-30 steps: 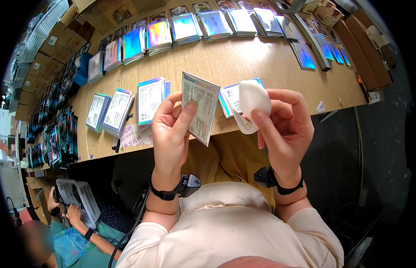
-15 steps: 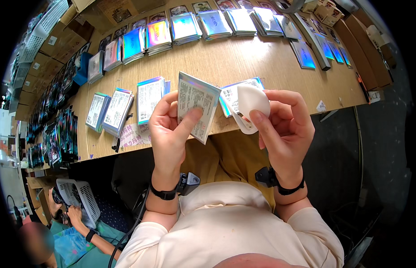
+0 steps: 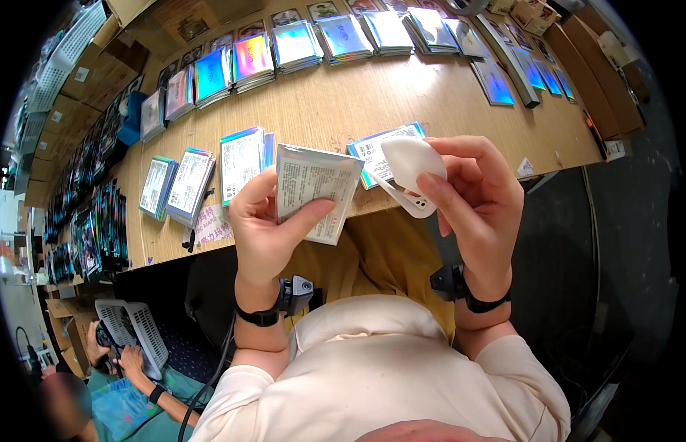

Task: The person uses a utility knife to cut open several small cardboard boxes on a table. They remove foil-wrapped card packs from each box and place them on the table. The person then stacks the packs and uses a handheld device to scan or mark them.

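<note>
My left hand (image 3: 263,232) holds a flat silvery packet (image 3: 317,191) with a shiny rim and a printed white back, thumb across its lower face. In my right hand (image 3: 479,202) is a white rounded flat piece (image 3: 411,163), pinched between thumb and fingers. Below it hangs a narrow white part with a rounded end (image 3: 417,206) and small dark dots; whether the two are joined I cannot tell. Both are just right of the packet. Behind them a printed packet pile (image 3: 372,156) lies on the table, partly hidden by the white piece.
Left of my hands stand printed packet stacks (image 3: 240,173), (image 3: 190,184). A row of shiny packet stacks (image 3: 343,40) runs along the back of the wooden table (image 3: 306,103). A grey metal bar (image 3: 516,74) lies far right. At lower left, another person's hands (image 3: 126,361) are beside a white basket (image 3: 140,331).
My left hand has shifted left and slightly down, and its packet has turned to face me more squarely. In my right hand the white piece has tilted, and its lower part has swung outward.
</note>
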{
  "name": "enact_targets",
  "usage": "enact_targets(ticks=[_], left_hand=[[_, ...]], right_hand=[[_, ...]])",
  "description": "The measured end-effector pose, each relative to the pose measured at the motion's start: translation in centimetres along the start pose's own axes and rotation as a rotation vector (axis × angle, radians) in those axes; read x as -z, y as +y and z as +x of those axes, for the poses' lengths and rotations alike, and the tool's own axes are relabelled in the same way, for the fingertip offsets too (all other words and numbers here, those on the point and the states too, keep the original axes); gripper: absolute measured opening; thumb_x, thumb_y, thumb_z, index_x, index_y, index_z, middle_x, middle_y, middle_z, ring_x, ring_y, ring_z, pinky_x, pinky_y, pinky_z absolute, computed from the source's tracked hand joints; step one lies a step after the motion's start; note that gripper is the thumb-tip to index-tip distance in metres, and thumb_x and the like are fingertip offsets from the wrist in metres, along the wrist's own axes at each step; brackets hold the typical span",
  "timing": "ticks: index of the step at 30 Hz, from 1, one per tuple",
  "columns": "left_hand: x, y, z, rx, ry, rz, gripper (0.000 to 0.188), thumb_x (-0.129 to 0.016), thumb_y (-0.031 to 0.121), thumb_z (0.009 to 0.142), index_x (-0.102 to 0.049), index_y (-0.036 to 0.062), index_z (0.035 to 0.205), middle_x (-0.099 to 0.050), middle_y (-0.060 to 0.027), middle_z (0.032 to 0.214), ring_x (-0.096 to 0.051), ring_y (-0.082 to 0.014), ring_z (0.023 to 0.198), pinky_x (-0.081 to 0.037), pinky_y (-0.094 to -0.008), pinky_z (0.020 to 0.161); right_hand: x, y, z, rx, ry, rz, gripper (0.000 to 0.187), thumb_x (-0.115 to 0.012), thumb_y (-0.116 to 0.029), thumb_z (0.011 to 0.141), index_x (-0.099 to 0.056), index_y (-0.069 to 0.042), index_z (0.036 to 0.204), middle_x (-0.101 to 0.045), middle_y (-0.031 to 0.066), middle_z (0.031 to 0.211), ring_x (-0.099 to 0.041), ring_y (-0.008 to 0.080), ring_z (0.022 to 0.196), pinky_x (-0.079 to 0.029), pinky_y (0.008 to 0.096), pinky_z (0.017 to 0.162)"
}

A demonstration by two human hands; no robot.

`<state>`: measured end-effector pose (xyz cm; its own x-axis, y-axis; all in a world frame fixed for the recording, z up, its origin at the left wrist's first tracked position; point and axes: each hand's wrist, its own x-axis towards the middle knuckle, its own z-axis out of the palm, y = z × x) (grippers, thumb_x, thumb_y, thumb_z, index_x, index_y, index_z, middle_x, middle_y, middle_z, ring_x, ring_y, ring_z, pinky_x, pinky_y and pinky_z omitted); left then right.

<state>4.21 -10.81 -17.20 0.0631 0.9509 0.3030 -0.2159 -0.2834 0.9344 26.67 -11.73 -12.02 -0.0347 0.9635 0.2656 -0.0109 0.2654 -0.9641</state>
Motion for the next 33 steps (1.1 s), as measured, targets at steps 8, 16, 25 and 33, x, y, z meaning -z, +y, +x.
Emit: enact_targets(ticks=[8,16,25,33], left_hand=[[-0.6,0.0,0.1,0.188,-0.235,-0.365,0.025,-0.053,0.009,0.099,-0.059,-0.0094,0.115,-0.069,-0.0248,0.098,-0.072,-0.0316,0.081,-0.063,-0.0411,0.068],[0.0,0.2,0.3,0.415,-0.299,-0.547,0.022,-0.055,0.008,0.098,-0.059,-0.0089,0.112,-0.069,-0.0244,0.091,-0.072,-0.0302,0.073,-0.061,-0.0388,0.062],[-1.1,1.1,0.0,0.201,-0.218,-0.04,0.016,-0.06,-0.005,0.09,-0.064,-0.0098,0.105,-0.07,-0.0201,0.09,-0.072,-0.0279,0.071,-0.061,-0.0356,0.063],[-1.7,0.6,0.5,0.258,-0.011,-0.2,0.028,-0.063,-0.007,0.087,-0.061,-0.0055,0.115,-0.071,-0.0152,0.099,-0.071,-0.0219,0.085,-0.059,-0.0307,0.072]], right_hand=[[0.6,0.6,0.2,0.043,-0.009,-0.039,0.023,-0.066,0.003,0.089,-0.064,-0.001,0.111,-0.065,0.0015,0.077,-0.05,-0.0017,0.057,-0.033,0.0139,0.046],[1.5,1.2,0.2,-0.082,-0.117,0.188,0.024,-0.068,0.001,0.088,-0.065,-0.002,0.112,-0.065,0.0014,0.076,-0.05,-0.0011,0.056,-0.033,0.0144,0.045],[1.9,1.7,-0.1,-0.023,-0.09,0.068,0.023,-0.067,0.0,0.089,-0.065,-0.001,0.112,-0.067,0.0031,0.078,-0.05,-0.0014,0.055,-0.033,0.0145,0.044],[1.8,2.2,-0.4,-0.033,-0.024,0.141,0.023,-0.065,0.0,0.091,-0.062,-0.001,0.113,-0.068,0.0067,0.08,-0.052,-0.0001,0.054,-0.034,0.0144,0.043]])
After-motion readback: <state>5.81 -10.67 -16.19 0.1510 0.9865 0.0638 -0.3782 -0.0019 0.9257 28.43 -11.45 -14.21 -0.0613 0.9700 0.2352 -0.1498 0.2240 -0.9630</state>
